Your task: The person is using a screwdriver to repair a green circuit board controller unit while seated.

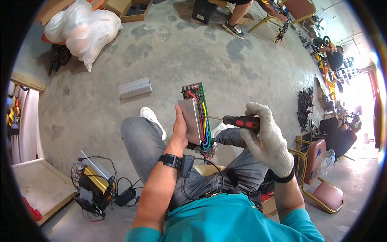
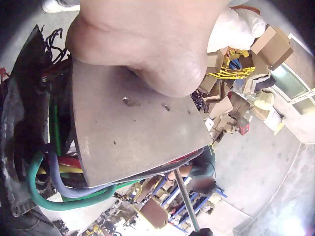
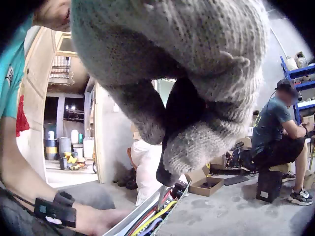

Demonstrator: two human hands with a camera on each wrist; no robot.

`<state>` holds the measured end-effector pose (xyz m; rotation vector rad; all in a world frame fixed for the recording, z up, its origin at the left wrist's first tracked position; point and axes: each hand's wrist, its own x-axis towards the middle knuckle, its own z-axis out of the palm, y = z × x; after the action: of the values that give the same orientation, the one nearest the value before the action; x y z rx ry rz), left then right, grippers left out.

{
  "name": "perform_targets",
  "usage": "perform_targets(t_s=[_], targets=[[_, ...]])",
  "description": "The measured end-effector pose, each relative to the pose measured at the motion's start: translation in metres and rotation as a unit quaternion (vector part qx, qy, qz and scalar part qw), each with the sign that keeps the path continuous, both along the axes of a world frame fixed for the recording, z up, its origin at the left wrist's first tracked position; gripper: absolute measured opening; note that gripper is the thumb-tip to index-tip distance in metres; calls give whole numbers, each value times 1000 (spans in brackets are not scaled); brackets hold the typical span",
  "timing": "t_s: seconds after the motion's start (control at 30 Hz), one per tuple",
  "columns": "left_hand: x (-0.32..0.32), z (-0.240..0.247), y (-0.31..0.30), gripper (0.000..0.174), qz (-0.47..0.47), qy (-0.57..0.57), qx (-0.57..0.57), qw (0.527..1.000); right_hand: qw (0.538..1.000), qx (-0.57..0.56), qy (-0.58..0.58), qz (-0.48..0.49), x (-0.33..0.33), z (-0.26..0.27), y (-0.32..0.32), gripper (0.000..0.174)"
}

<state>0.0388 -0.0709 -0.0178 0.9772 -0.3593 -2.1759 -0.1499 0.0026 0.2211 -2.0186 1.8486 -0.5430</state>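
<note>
My bare left hand (image 1: 180, 131) holds a green circuit board (image 1: 202, 89) with a flat metal plate (image 1: 188, 121) along its side, above the lap. In the left wrist view the heel of that hand lies against the plate (image 2: 133, 128); its fingers are hidden. Red, yellow, blue and green wires (image 1: 207, 137) run along the board and loop at its lower end. A knitted white glove covers my right hand (image 1: 269, 147), which grips a black and red screwdriver (image 1: 242, 122). Its shaft (image 2: 185, 199) points left, with the tip among the wires beside the plate's edge.
A silver metal casing (image 1: 135, 88) lies on the concrete floor ahead. To the lower left sits an opened electronic unit (image 1: 94, 181) with loose cables. White bags (image 1: 84, 32) and a cardboard box (image 1: 133, 10) stand at the back left. A chair (image 1: 318, 173) is at the right; other people sit farther off.
</note>
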Motion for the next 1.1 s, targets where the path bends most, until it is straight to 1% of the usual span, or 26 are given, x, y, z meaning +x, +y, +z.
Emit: perform_targets(t_s=[0.03,0.1,0.13,0.2,0.23,0.3,0.33,0.4,0.43,0.47,0.5,0.53,0.6,0.63,0.7,0.83,0.9,0.93,1.0,1.03,1.1], targets=[[-1,0,-1,87,0,0,-2,1000,1000,-2,0,0,1,0,0,58],[-2,1,0,87,11,4,4,1000,994,59,-7,-95,7,1,3,60],[-1,1,1,87,9,4,5,1000,994,60,-8,-96,10,5,1,60],[-1,-2,1,86,6,10,3,1000,977,133,-47,-162,15,14,-4,58],[-1,-4,1,86,6,9,3,1000,977,134,-48,-162,14,12,-3,58],[-2,-5,1,87,8,4,0,1000,999,-5,-23,-40,9,5,0,54],[-1,-5,1,87,8,3,1,1000,999,-5,-24,-40,5,2,0,54],[0,-4,1,88,-3,-1,3,1000,1000,-10,11,6,0,0,-2,57],[-1,-5,1,88,-3,-1,3,1000,1000,-11,11,6,3,2,-2,57],[-2,-5,2,88,6,-8,12,1000,996,56,-16,-70,10,7,-3,58],[-2,-6,1,88,16,-15,19,1000,981,120,-43,-144,14,9,-3,60],[-2,-8,1,88,16,-16,17,1000,981,119,-44,-144,14,10,-2,60],[-2,-8,1,89,15,-20,7,1000,992,68,-38,-99,14,10,0,58],[-1,-6,1,89,15,-20,8,1000,992,68,-38,-100,11,7,-1,58],[0,-3,3,89,8,-17,-3,1000,1000,-4,13,6,3,1,-2,58],[0,2,2,89,0,-12,3,1000,999,12,12,-34,13,7,-2,61],[-1,1,1,88,4,-8,5,1000,979,143,-18,-146,19,19,-7,62],[-1,0,1,88,3,-8,6,1000,978,144,-18,-147,18,19,-6,62],[-1,-1,2,89,-1,0,-1,1000,995,66,-30,-64,12,16,-3,57],[0,-1,2,89,-1,0,1,1000,995,68,-29,-64,9,13,-2,57],[0,0,1,90,-13,-17,8,1000,1000,4,-2,3,2,5,-4,56]])
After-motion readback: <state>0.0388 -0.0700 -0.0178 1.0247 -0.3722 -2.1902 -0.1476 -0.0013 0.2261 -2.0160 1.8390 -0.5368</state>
